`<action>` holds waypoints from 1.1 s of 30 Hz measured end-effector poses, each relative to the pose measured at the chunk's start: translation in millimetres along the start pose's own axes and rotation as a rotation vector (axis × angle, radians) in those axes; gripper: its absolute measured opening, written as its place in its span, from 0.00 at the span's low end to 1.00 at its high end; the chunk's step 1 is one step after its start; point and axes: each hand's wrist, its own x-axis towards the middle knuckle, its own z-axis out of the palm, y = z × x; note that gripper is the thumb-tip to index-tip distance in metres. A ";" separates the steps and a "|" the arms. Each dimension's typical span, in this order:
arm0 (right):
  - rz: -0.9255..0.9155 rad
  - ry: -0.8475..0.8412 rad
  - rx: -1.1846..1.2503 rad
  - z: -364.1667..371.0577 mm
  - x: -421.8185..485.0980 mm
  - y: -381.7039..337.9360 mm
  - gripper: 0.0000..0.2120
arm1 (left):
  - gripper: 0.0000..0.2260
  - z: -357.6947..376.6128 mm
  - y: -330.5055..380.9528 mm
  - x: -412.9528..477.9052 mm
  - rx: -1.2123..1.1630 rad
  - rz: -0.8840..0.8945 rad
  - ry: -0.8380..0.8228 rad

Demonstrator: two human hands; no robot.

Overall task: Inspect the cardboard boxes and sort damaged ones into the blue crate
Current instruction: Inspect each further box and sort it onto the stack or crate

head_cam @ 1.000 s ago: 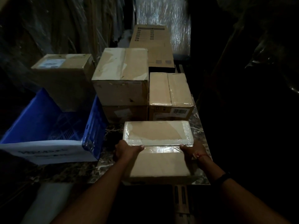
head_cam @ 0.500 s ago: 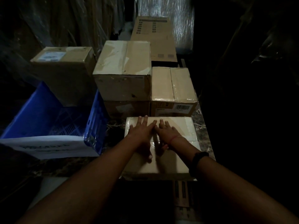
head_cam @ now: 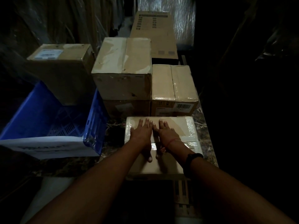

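- The left hand (head_cam: pixel 142 133) lies flat, palm down, on top of the flat taped cardboard box (head_cam: pixel 182 126). Its fingers are straight and slightly spread, and they grip nothing.
- The right hand (head_cam: pixel 167 134) lies just beside it on the same top, also flat with straight fingers. The two index fingers are almost touching.
- Both thumbs point back toward the person across the glossy tape band that runs over the middle of the box.
- A red thread (head_cam: pixel 173 140) and a black wristband (head_cam: pixel 193 159) circle the right wrist.
- The flat box sits on a dark marbled counter (head_cam: pixel 113 126), nearest the person, with its far edge just in front of the other boxes.
- The blue crate (head_cam: pixel 32 113) stands on the left, apart from the flat box, with a strip of counter between them. A white paper sheet (head_cam: pixel 48 147) covers its near wall; the print on it is too blurred to read.
- Behind the flat box, a large box with peeling top tape (head_cam: pixel 123 57) rests on a lower box (head_cam: pixel 127 107).
- To the right of that stack stands a shorter box with a barcode label (head_cam: pixel 174 83).
- A box with a shipping label (head_cam: pixel 61 62) stands behind the crate.
- A long printed box (head_cam: pixel 153 29) lies at the back, in front of shiny plastic wrap (head_cam: pixel 182 21).
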 end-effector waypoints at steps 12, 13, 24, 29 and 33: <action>0.150 0.054 0.006 -0.6 -22.9 68.0 0.42 | 0.71 -3.8 -42.6 -30.1 0.070 -0.022 -0.077; 0.153 0.056 0.026 2.6 -23.8 69.4 0.43 | 0.71 -3.3 -41.9 -30.2 0.081 -0.016 -0.078; 0.133 0.068 0.006 4.0 -32.1 67.8 0.50 | 0.67 1.4 -45.1 -37.8 0.028 -0.002 -0.010; 0.137 0.219 0.144 14.0 -57.9 80.2 0.53 | 0.55 21.5 -63.5 -53.5 -0.262 0.144 0.073; 0.132 0.207 0.087 34.9 -72.0 81.5 0.60 | 0.68 37.5 -59.1 -55.3 -0.158 0.157 0.094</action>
